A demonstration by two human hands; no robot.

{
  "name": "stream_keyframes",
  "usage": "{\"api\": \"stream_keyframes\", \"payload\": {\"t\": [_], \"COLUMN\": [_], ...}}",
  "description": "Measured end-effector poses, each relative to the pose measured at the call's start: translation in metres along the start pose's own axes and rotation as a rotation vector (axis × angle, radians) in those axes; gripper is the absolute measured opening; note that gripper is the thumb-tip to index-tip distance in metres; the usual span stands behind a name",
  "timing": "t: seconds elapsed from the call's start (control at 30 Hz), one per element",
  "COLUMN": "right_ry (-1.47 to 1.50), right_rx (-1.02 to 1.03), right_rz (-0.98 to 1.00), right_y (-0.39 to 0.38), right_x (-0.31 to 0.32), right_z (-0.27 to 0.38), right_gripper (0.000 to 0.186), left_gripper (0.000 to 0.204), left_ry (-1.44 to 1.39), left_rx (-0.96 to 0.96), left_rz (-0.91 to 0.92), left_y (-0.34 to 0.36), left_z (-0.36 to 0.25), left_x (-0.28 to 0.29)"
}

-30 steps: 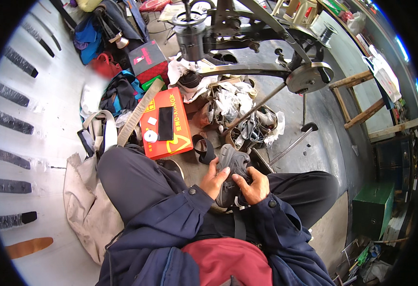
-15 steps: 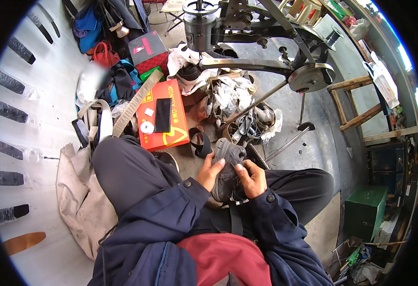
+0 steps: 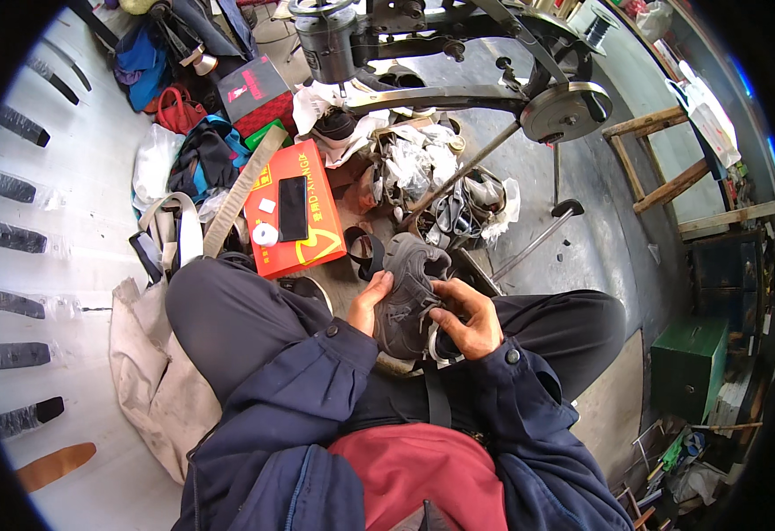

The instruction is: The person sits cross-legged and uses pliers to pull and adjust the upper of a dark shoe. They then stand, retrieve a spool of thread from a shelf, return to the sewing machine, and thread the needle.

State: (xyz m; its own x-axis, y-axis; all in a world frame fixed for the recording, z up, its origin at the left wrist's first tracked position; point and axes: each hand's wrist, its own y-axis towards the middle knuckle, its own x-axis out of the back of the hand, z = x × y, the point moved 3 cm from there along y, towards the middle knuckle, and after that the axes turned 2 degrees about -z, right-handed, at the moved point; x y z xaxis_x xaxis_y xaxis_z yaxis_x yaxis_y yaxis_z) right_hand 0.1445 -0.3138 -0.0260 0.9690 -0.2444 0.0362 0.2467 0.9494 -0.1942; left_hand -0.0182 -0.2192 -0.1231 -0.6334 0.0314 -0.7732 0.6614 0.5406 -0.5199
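Note:
Between my knees I hold a worn dark grey lace-up shoe [image 3: 402, 305], its heel opening pointing away from me and its laces turned to the right. My left hand [image 3: 369, 302] grips the shoe's left side, thumb lying along the upper. On the other side my right hand [image 3: 467, 318] pinches the shoe near the laces and tongue with thumb and fingers. A pale sole edge of another shoe [image 3: 442, 347] shows below my right hand, partly hidden. Just beyond the held shoe lies a black strap loop [image 3: 365, 254].
A red box [image 3: 319, 252] carrying a black phone [image 3: 293, 209] and a white roll [image 3: 264, 234] stands left ahead. Behind the shoe are boxes of scraps [image 3: 418, 164] and a hand-cranked sewing machine [image 3: 441, 97]. A green metal box [image 3: 687, 370] stands at right.
The shoe has turned so more of its laced side shows. My right hand has shifted its grip onto the laces, and my left hand has moved slightly left.

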Motion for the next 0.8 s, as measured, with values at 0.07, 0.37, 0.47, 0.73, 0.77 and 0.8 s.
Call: {"api": "stream_keyframes", "payload": {"t": [0.07, 0.37, 0.47, 0.73, 0.77, 0.8], "right_ry": [-0.153, -0.176, -0.181, -0.073, -0.024, 0.058], "right_rx": [0.15, 0.331, 0.275, 0.095, -0.041, 0.015], "right_rz": [0.025, -0.142, -0.157, -0.18, -0.156, -0.168], "right_y": [-0.004, -0.013, -0.013, -0.007, -0.005, -0.004], "right_x": [0.002, -0.003, 0.0, 0.003, 0.003, 0.004], "right_z": [0.014, 0.027, 0.025, 0.004, -0.003, -0.003], "right_gripper": [0.052, 0.057, 0.056, 0.039, 0.038, 0.038], "left_gripper": [0.043, 0.059, 0.058, 0.051, 0.051, 0.051], "left_ry": [-0.065, 0.142, 0.121, 0.15, 0.089, 0.012], "left_rx": [-0.031, -0.256, -0.198, -0.019, 0.051, 0.115], "left_rz": [-0.11, 0.231, 0.184, 0.065, 0.113, 0.189], "left_y": [-0.004, -0.022, -0.018, -0.006, -0.008, -0.011], "left_z": [-0.001, -0.021, -0.017, -0.009, -0.008, -0.008], "left_x": [-0.005, -0.046, -0.041, -0.026, -0.028, -0.032]}}
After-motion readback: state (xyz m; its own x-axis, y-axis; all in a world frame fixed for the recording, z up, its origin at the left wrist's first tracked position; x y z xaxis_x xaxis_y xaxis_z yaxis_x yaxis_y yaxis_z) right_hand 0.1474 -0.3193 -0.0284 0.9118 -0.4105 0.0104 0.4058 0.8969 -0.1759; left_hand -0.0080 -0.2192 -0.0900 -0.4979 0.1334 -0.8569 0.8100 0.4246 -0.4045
